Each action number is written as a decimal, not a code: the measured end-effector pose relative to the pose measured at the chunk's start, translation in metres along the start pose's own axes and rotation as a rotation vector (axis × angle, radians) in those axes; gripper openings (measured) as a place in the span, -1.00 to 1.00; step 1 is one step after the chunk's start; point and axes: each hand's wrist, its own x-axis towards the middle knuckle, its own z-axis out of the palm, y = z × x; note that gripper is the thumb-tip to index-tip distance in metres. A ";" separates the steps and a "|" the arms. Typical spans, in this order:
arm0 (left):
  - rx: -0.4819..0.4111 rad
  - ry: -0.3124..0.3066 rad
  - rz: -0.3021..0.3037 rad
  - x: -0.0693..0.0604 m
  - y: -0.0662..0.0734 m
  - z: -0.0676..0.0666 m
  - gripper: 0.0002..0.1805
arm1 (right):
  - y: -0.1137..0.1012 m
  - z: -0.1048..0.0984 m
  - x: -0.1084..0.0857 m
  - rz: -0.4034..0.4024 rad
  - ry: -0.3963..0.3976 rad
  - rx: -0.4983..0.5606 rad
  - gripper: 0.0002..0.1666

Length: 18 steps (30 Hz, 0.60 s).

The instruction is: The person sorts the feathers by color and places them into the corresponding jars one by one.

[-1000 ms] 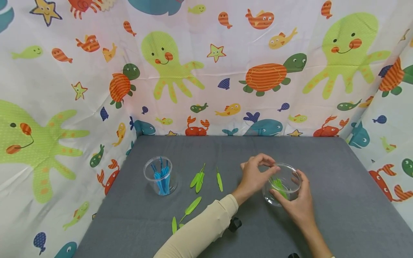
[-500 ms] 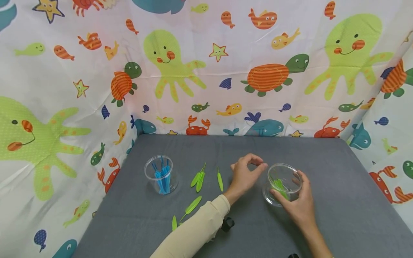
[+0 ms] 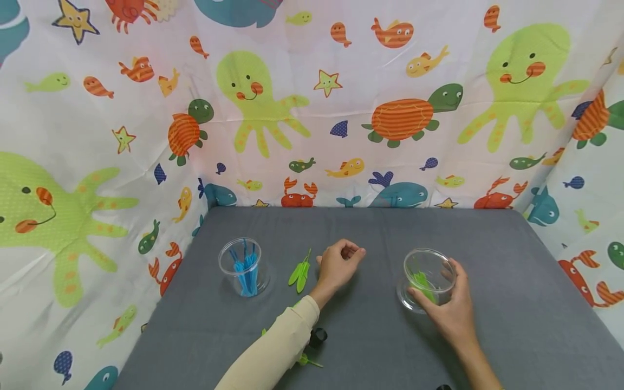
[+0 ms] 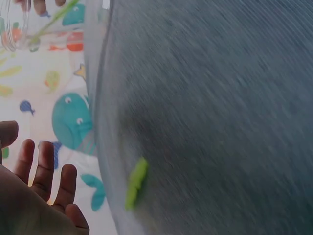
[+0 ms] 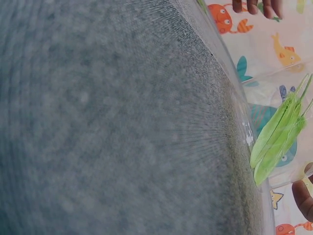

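My right hand holds a clear plastic cup on the right of the table, thumb at its near side and fingers round the far side. Green feathers stand inside it, also seen through its wall as feathers in the right wrist view. My left hand hovers mid-table with loosely bent fingers and nothing between them. Below it, in the left wrist view, lies one green feather, which the hand hides in the head view. A small bunch of green feathers lies just left of that hand.
At the left stands a second clear cup with blue feathers. Another green feather pokes out beside the left sleeve. The grey table ends at a patterned curtain behind and on both sides.
My left hand has come away from the right cup's rim and moved left to above the single feather. The right hand keeps its hold on the cup in the same place.
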 end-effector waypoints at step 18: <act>0.124 -0.075 -0.099 0.008 -0.020 -0.039 -0.77 | 0.002 0.000 0.000 -0.008 -0.012 0.021 0.38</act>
